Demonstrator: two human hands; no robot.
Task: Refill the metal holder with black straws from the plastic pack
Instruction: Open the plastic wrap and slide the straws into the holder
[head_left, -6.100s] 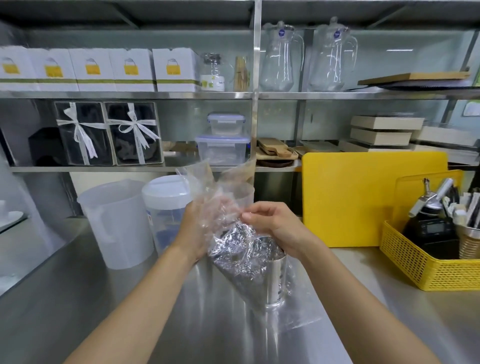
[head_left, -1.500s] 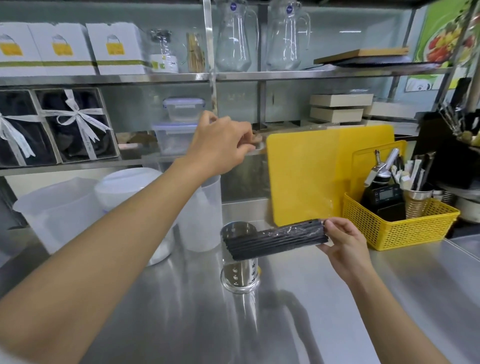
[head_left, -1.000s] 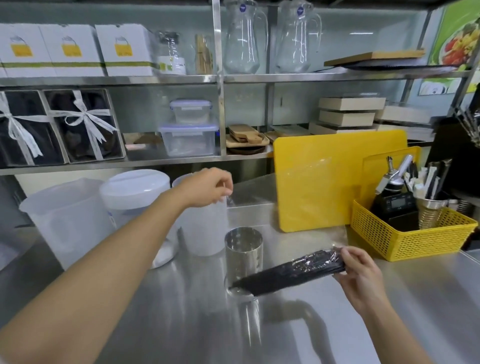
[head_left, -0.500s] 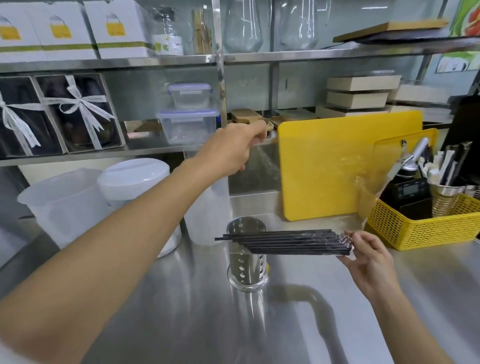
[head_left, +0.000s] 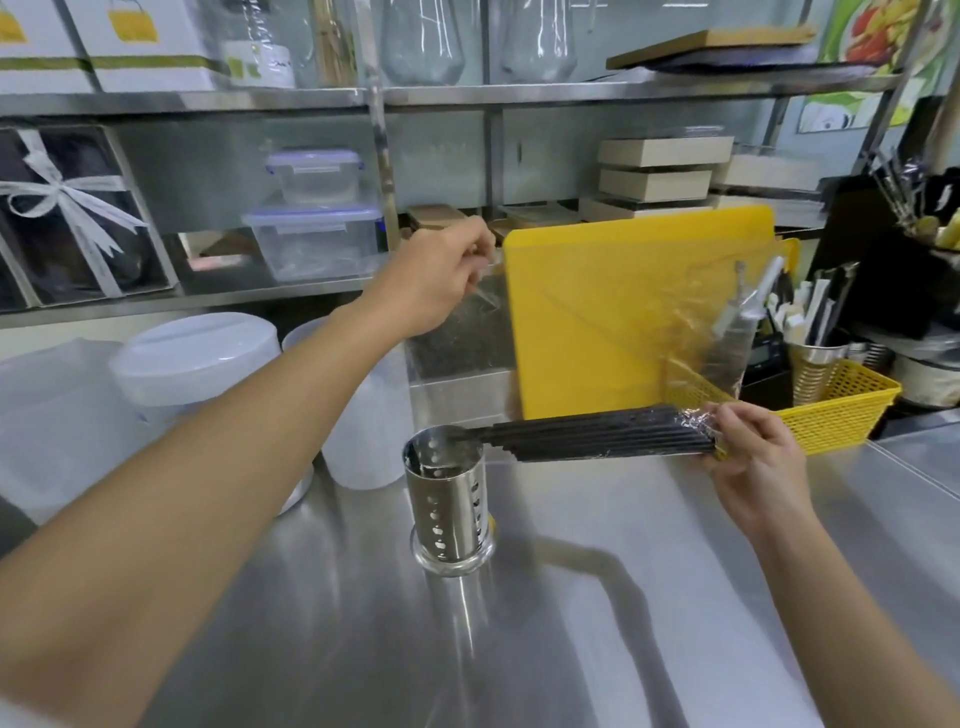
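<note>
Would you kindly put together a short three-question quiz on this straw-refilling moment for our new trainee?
1. True or false: the black straws already stand upright inside the metal holder.
2. Which hand grips the straw bundle at its end: (a) left hand, (b) right hand, (c) both?
3. Fill in: the left hand pulls the clear ______ up and away, in front of the yellow cutting board.

Key
1. False: the bundle lies roughly level, its free tips over the holder's rim.
2. (b).
3. Plastic pack.
</note>
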